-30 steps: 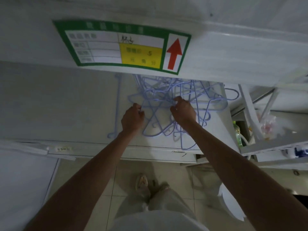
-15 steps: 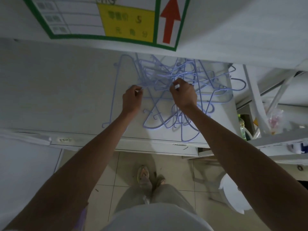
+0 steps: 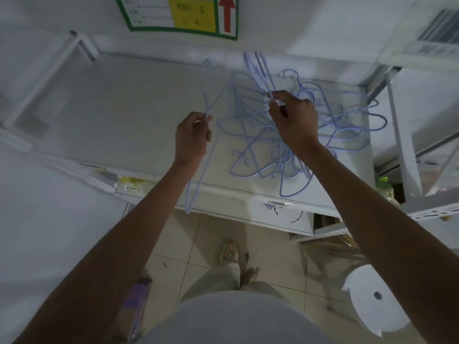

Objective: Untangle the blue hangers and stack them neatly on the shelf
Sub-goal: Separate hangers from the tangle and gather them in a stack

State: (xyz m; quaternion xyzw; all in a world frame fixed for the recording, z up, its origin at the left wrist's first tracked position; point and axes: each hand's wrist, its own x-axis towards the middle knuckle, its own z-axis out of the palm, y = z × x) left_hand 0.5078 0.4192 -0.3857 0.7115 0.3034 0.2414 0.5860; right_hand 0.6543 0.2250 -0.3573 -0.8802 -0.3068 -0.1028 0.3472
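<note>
A tangled heap of thin blue hangers (image 3: pixel 332 125) lies on the right half of the white shelf (image 3: pixel 129 105). My left hand (image 3: pixel 192 137) pinches one blue hanger (image 3: pixel 198 170) that is drawn out to the left of the heap; its long side runs down past the shelf's front edge and its far end reaches toward the back wall. My right hand (image 3: pixel 293 120) is over the heap and pinches a few hanger wires that rise toward the back. Part of the heap is hidden under my right hand and wrist.
The upper shelf with a green, yellow and red-arrow label (image 3: pixel 178 13) overhangs the back. White shelf uprights (image 3: pixel 402 135) stand at the right. A green-capped bottle (image 3: pixel 383 187) sits lower right. A white stool (image 3: pixel 372 299) and my feet are on the tiled floor.
My left hand has pulled one hanger out to the left, away from the heap. My right hand has lifted a few wires higher and farther back. The camera has tilted downward.
</note>
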